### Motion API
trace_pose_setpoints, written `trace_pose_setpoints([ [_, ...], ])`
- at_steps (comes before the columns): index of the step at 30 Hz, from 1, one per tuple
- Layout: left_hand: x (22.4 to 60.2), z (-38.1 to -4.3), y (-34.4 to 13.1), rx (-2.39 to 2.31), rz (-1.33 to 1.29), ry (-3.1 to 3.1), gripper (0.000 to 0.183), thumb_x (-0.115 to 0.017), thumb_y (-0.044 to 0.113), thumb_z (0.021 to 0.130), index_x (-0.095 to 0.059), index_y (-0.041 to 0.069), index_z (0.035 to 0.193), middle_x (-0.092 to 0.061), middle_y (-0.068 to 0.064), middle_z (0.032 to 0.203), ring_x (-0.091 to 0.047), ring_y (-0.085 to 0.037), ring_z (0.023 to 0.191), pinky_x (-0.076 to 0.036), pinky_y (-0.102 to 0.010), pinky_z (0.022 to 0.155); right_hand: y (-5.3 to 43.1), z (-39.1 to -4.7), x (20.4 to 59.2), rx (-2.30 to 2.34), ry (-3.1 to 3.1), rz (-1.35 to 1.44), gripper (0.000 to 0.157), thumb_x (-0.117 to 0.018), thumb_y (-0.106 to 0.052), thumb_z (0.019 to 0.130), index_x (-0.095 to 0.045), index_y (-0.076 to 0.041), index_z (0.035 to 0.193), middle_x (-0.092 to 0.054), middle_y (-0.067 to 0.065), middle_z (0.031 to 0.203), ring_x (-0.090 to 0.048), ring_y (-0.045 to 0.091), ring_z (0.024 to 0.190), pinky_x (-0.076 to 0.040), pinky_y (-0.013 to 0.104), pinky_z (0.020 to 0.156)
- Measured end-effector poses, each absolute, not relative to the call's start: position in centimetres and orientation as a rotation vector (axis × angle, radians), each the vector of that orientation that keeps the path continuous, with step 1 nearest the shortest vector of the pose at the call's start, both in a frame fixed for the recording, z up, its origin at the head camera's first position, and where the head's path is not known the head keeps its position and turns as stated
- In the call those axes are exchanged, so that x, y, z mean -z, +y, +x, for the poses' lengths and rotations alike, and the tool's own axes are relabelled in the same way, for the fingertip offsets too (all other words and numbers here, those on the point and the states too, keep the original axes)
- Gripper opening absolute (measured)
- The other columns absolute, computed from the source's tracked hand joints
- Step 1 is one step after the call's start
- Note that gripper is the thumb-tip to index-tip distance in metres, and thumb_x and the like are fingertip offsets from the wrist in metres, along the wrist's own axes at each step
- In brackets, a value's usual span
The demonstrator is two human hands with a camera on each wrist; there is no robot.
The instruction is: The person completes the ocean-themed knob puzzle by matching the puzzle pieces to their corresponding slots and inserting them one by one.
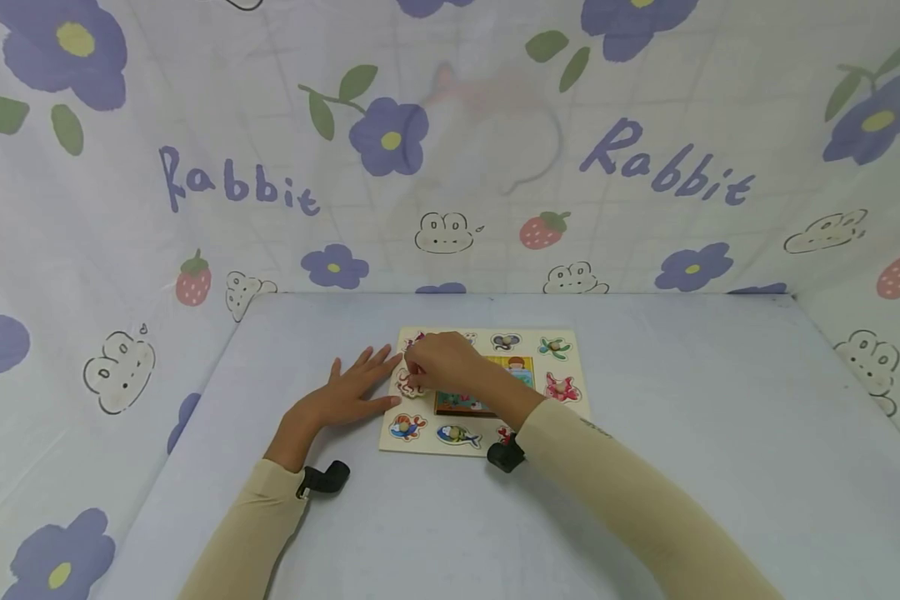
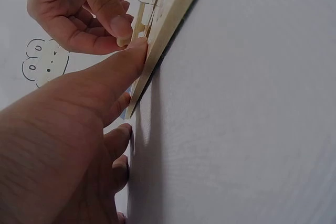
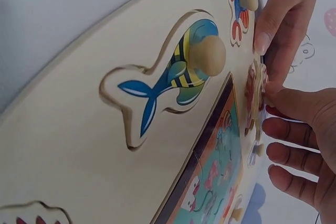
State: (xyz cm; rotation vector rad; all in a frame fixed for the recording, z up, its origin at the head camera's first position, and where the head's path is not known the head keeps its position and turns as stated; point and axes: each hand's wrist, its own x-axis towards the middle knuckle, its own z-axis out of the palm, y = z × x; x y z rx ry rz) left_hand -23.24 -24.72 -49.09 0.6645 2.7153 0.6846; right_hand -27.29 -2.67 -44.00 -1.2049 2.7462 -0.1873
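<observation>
A light wooden peg puzzle board (image 1: 388, 445) lies on the table, and my right hand (image 1: 446, 360) reaches across its left part. With thumb and index finger it pinches the wooden knob of a reddish puzzle piece (image 3: 255, 95), partly covered, at the board's left side. My left hand (image 1: 348, 396) lies with spread, straight fingers at the left edge. In the left wrist view its thumb (image 2: 137, 51) touches that edge. A striped fish piece (image 3: 184, 72) and a blue-and-orange piece (image 1: 407, 427) sit in their recesses nearby.
A colourful sea picture (image 1: 521, 367) fills the board's middle. More knobbed pieces line the rim, among them a pink piece (image 1: 562, 387) and a green piece (image 1: 554, 347). The pale table (image 1: 682, 400) meets a patterned cloth wall (image 1: 495, 183) behind.
</observation>
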Motion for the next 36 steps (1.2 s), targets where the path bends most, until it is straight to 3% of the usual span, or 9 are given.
trace_pose_setpoints([
  [7,48.72,-23.14,-24.48,-0.671,0.653,2.714,0.077,-0.059,0.048,0.101,-0.023,0.022,0.163,-0.010,-0.011,0.170,-0.001,-0.038,0.156,0.009,-0.073,0.113,-3.28,-27.50,44.16,0.170,2.719,-1.158,0.012,-0.072,-0.032,0.096,-0.077,-0.021,0.097,-0.069,-0.009,0.085,-0.058,0.010,0.075,-0.049,0.027,0.071],
  [18,48.46,-23.11,-24.41,-0.660,0.632,2.709,0.077,-0.059,0.049,0.101,-0.023,0.023,0.163,-0.010,-0.009,0.170,0.000,-0.037,0.156,0.010,-0.072,0.114,-3.65,-27.62,44.57,0.113,2.770,-1.171,0.015,-0.073,-0.033,0.096,-0.077,-0.019,0.095,-0.072,-0.006,0.088,-0.059,0.011,0.074,-0.050,0.027,0.067],
  [36,48.57,-23.04,-24.48,-0.646,0.655,2.720,0.076,-0.059,0.047,0.101,-0.023,0.022,0.164,-0.011,-0.011,0.170,-0.001,-0.039,0.156,0.009,-0.073,0.113,-3.69,-27.52,44.58,0.132,2.735,-1.178,0.012,-0.075,-0.033,0.094,-0.078,-0.021,0.092,-0.071,-0.008,0.085,-0.058,0.010,0.071,-0.049,0.027,0.066],
])
